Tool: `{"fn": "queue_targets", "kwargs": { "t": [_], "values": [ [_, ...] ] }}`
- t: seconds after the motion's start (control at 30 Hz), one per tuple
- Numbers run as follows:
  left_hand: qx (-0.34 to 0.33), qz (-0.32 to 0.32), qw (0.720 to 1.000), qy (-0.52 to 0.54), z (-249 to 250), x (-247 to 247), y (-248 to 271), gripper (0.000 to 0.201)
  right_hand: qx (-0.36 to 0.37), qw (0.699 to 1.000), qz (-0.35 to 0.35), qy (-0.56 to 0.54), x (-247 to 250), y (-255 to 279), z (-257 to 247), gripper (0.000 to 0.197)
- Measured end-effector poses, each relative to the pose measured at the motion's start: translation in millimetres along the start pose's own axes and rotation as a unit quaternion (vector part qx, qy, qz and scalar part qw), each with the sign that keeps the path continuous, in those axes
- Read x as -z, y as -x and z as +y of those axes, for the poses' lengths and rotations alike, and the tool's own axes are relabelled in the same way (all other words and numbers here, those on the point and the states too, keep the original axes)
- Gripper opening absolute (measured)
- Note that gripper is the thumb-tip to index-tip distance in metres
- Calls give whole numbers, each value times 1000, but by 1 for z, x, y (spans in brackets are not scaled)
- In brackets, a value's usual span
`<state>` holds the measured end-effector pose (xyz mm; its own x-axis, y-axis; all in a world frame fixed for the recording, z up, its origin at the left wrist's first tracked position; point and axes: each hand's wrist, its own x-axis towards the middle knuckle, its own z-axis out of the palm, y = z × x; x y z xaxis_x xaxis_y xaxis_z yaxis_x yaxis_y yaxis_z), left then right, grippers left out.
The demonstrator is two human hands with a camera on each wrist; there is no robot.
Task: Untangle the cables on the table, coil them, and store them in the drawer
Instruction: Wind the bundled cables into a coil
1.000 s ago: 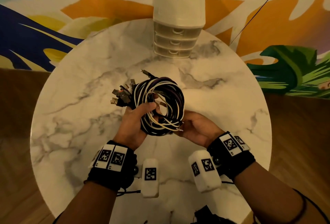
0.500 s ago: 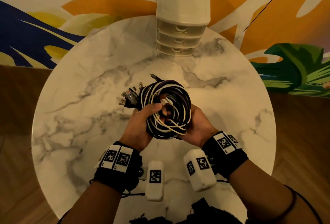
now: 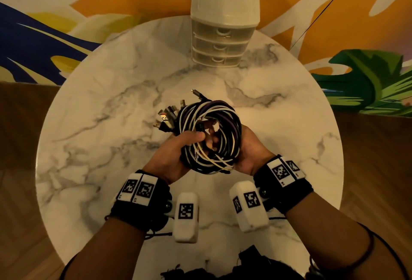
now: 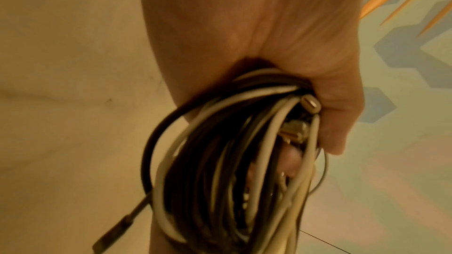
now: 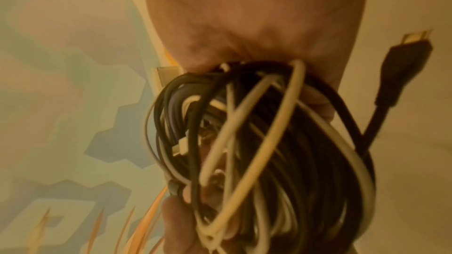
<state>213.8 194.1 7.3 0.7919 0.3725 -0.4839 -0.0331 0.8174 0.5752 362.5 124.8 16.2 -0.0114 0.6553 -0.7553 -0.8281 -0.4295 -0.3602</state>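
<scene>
A thick coil of black, white and purple cables is held above the middle of the round marble table. Its plug ends stick out to the upper left. My left hand grips the coil's left side, thumb across the strands, and the left wrist view shows the cable coil running through the left hand. My right hand cups and holds the coil's right side, fingers curled inside the ring. In the right wrist view the cable coil fills the right hand.
A cream three-drawer unit stands at the table's far edge, all drawers closed. A thin black cord hangs against the painted wall at right. Dark cloth lies at the near table edge.
The right hand has come up from under the coil's lower edge to close around its right side. Both hands and the coil have shifted slightly right and up.
</scene>
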Motion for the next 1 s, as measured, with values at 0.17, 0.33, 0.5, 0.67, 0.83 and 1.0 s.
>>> {"fn": "queue_targets", "kwargs": {
  "t": [0.17, 0.33, 0.5, 0.67, 0.83, 1.0],
  "values": [
    [27, -51, 998, -33, 12, -1, -6, 41, 19, 999, 31, 6, 3, -1, -3, 22],
    [10, 6, 1000, -15, 9, -8, -14, 19, 47, 998, 48, 10, 1, -6, -12, 40],
    [-17, 56, 998, -9, 6, -13, -23, 13, 95, 981, 121, 122, -1, -18, -19, 66],
    [24, 4, 999, -37, 15, -8, -22, 18, 118, 967, 168, 150, -4, -22, -25, 55],
    [42, -36, 997, -46, 21, -5, -23, 36, 129, 958, 180, 182, -6, -20, -25, 46],
    [25, -30, 999, -14, 11, 3, -21, 31, 123, 959, 159, 198, -5, -20, -24, 45]
  ]
}}
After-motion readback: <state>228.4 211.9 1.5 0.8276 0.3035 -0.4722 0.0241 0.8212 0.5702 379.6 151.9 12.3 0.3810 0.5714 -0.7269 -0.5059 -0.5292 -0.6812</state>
